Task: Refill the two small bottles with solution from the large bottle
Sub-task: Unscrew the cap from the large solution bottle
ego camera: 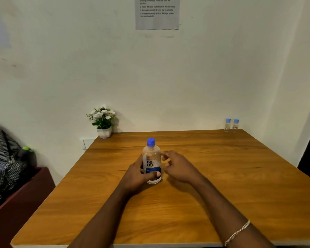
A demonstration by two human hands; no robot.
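The large clear bottle (151, 158) with a blue cap and a "renu" label stands upright in the middle of the wooden table (222, 185). My left hand (139, 173) is wrapped around its lower body, thumb across the front. My right hand (175, 166) hovers just right of the bottle, fingers loosely spread, holding nothing. Two small clear bottles with light blue caps, one (227, 124) beside the other (235, 124), stand upright at the far right corner of the table, against the wall. All three caps are on.
A small white pot of white flowers (103, 120) sits at the table's far left corner. A printed sheet (157, 13) hangs on the wall. To the left, a dark red cabinet (20, 199) carries a checked bag (2, 158).
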